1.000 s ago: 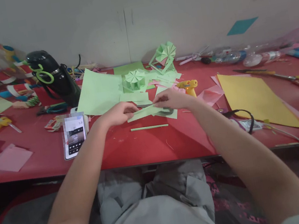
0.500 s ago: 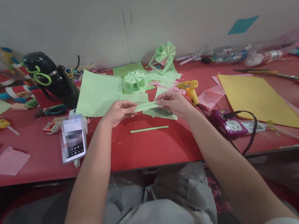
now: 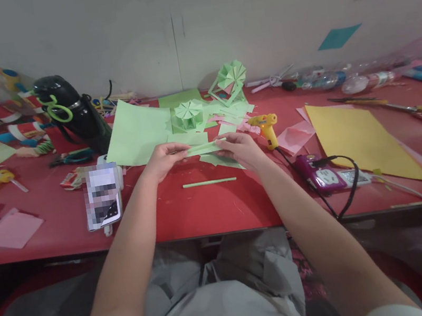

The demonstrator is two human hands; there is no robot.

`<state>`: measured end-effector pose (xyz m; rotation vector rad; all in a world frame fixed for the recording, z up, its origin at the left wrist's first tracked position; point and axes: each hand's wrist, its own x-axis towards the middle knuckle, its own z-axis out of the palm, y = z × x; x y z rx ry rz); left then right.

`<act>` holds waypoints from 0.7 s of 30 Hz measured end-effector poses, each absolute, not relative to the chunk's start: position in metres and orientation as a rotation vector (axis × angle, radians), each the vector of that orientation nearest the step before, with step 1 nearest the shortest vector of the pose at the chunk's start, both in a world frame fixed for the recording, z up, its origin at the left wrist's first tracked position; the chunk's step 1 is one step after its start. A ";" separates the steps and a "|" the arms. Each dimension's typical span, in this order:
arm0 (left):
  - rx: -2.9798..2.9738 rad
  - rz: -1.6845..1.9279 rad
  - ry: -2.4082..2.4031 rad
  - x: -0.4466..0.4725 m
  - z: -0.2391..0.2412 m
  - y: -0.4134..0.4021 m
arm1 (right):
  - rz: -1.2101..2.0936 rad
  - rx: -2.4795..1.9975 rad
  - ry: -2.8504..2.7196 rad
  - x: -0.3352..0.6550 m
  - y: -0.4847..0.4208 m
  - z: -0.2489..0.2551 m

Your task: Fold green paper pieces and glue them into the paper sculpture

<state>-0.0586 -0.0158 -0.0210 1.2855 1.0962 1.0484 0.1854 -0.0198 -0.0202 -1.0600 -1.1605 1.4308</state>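
Note:
Between my two hands a folded strip of light green paper [image 3: 202, 149] is stretched level above the red table. My left hand [image 3: 167, 159] pinches its left end, and my right hand [image 3: 238, 149] grips the right end between thumb and fingers. On the table just below lies a thin green paper stick [image 3: 209, 182]. A green paper scrap [image 3: 219, 161] sits partly under my right hand. Behind my hands stand a round folded green paper piece [image 3: 189, 113] and a larger paper frame with a pleated wheel [image 3: 231, 77].
A yellow glue gun [image 3: 267, 126] is right of my right hand, its cord running to a purple power strip [image 3: 320, 175]. Yellow paper [image 3: 360, 139] and scissors [image 3: 415, 109] lie further right. On the left are a phone [image 3: 102, 196], a black flask [image 3: 70, 113] and a large green sheet [image 3: 138, 132].
Both hands keep their hold on the green strip. Its right end has come up slightly and more of its face shows. The camera view has shifted a little.

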 end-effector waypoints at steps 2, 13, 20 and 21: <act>1.325 1.045 1.107 -0.059 -0.022 -0.016 | 1.444 -1.085 -1.153 0.184 -0.021 -0.019; 1.145 1.059 1.016 -0.060 -0.021 -0.017 | 1.325 -1.056 -1.284 0.184 -0.023 -0.020; 1.131 1.084 1.079 -0.058 -0.020 -0.018 | 1.293 -1.056 -1.327 0.182 -0.026 -0.016; 1.152 1.094 1.084 -0.058 -0.021 -0.017 | 1.301 -1.051 -1.329 0.182 -0.025 -0.016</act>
